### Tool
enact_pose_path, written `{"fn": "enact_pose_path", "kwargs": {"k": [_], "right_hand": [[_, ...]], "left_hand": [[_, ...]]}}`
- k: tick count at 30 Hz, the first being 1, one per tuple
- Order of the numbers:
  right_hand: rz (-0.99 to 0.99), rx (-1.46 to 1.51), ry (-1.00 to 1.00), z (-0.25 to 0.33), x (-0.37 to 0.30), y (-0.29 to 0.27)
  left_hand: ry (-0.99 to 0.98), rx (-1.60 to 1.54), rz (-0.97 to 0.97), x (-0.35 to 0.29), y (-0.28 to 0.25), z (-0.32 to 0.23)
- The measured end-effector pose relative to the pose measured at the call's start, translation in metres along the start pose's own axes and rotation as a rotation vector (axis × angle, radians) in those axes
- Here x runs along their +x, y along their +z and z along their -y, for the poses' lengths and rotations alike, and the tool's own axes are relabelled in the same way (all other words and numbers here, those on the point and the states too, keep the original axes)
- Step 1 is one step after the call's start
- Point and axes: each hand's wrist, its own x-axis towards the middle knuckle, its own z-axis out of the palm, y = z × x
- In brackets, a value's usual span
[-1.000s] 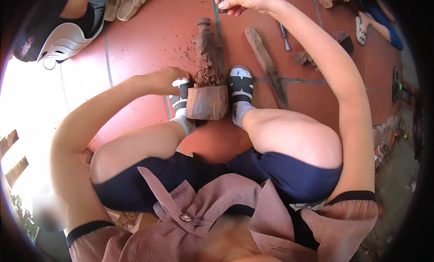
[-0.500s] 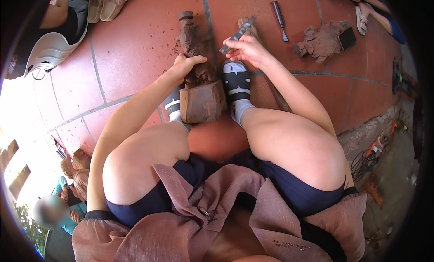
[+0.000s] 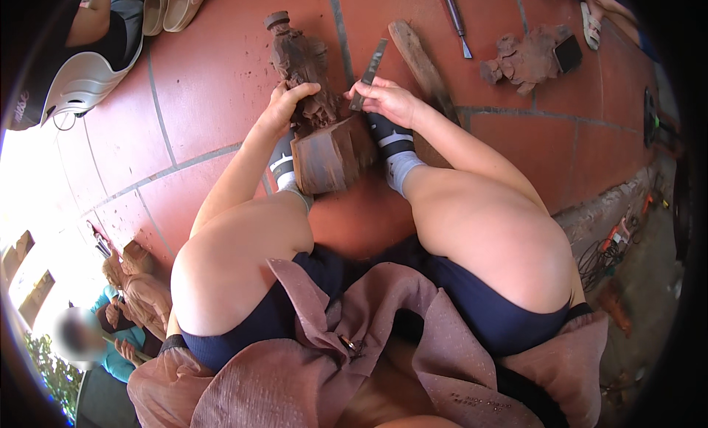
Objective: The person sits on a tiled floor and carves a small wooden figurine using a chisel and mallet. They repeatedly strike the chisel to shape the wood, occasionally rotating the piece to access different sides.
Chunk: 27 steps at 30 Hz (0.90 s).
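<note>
A dark brown carved wooden figure (image 3: 299, 59) on a rough block base (image 3: 324, 159) lies between my feet, its top pointing away from me and tilted a little to the left. My left hand (image 3: 283, 107) is closed round the figure's left side, thumb across its middle. In my right hand (image 3: 387, 100) I grip a flat, dark metal blade (image 3: 371, 70), like a chisel without a handle. The blade points up and away, just right of the figure and apart from it. My right fingertips are above my sandalled right foot (image 3: 389, 135).
A weathered wooden stick (image 3: 422, 63) lies beyond my right hand. Farther right are a dark-handled chisel (image 3: 456, 26) and another brown carving (image 3: 527, 63) with a black rectangular object (image 3: 567, 54). A person wearing a cap (image 3: 85, 81) sits at the left. Cables (image 3: 608, 247) lie at the right.
The carved figure has tilted left, with my left hand moving along with it. My right hand has come left and down, nearer the figure, its blade turning more upright. The stick is now uncovered.
</note>
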Motion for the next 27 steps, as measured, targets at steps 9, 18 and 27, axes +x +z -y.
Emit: {"fn": "enact_pose_path", "kwargs": {"k": [9,18,27], "right_hand": [[-0.08,-0.053,0.11,0.0,-0.013,0.002],[-0.031,-0.175,0.092,0.017,-0.038,0.003],[-0.038,-0.247,0.105,0.018,-0.052,0.011]], "left_hand": [[0.035,-0.218,0.035,-0.003,-0.014,0.011],[0.017,-0.379,0.183,-0.008,-0.008,0.016],[-0.133,-0.386,0.229,0.005,-0.015,0.025]]}}
